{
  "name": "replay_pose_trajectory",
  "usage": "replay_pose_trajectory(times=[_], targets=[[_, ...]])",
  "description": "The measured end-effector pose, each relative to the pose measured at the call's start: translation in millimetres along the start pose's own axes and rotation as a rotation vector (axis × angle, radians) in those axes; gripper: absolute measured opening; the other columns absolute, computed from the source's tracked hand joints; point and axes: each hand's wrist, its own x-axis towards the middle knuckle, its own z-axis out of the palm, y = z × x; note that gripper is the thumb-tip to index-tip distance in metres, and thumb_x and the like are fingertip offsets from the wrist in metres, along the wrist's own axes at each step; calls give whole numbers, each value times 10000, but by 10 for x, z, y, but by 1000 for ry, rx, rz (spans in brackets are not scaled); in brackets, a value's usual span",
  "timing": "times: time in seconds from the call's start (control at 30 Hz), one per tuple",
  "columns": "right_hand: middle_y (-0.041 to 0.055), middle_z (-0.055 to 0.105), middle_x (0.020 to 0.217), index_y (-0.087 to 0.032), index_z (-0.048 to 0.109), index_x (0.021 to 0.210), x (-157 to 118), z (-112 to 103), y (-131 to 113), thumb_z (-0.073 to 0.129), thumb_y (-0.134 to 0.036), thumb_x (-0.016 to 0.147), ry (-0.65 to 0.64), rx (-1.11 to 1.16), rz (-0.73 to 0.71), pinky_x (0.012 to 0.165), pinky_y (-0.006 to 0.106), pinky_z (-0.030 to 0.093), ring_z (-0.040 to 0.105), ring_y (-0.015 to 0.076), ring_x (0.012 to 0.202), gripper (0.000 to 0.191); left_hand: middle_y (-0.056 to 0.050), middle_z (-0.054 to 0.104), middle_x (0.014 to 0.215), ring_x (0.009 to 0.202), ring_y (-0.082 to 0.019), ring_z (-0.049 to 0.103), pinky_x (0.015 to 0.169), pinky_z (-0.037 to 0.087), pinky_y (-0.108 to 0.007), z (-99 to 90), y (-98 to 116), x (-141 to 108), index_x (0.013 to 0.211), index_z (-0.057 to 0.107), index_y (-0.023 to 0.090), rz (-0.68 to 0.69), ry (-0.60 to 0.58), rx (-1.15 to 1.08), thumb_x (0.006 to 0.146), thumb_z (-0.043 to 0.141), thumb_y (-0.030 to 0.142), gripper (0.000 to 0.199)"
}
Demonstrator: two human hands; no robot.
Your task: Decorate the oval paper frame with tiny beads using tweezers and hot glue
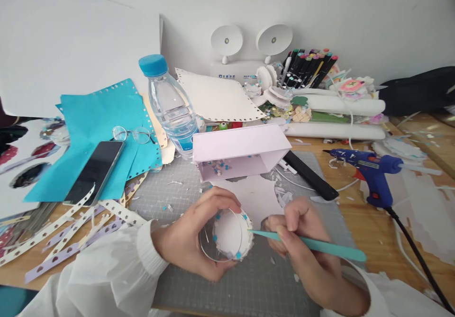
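Note:
My left hand is wrapped round the side of a clear round cup, tilted so that its opening faces me. A white scalloped paper disc shows at the cup, with small blue pieces around its edge. My right hand grips turquoise tweezers, pointing left. Their tip meets the disc's right rim; whether it pinches a piece is too small to tell. Behind both hands stands a pale lilac paper box on its side, with small blue and pale pieces inside. Torn white paper lies before it.
A grey cutting mat lies under my hands. At left are a phone, glasses, blue paper and punched strips. A water bottle stands behind. A blue glue gun with a black cable lies right.

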Motion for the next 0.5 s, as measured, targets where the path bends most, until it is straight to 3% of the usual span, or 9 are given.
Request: replay_pose_trajectory(times=[0.5], targets=[[-81, 268, 585, -268, 303, 848, 31, 2, 33, 405, -265, 967, 24, 101, 39, 436, 212, 214, 244, 87, 466, 157, -105, 514, 1095, 1004, -275, 522, 847, 457, -398, 6, -17, 2, 1193, 457, 217, 7, -5, -35, 549, 678, 181, 681]])
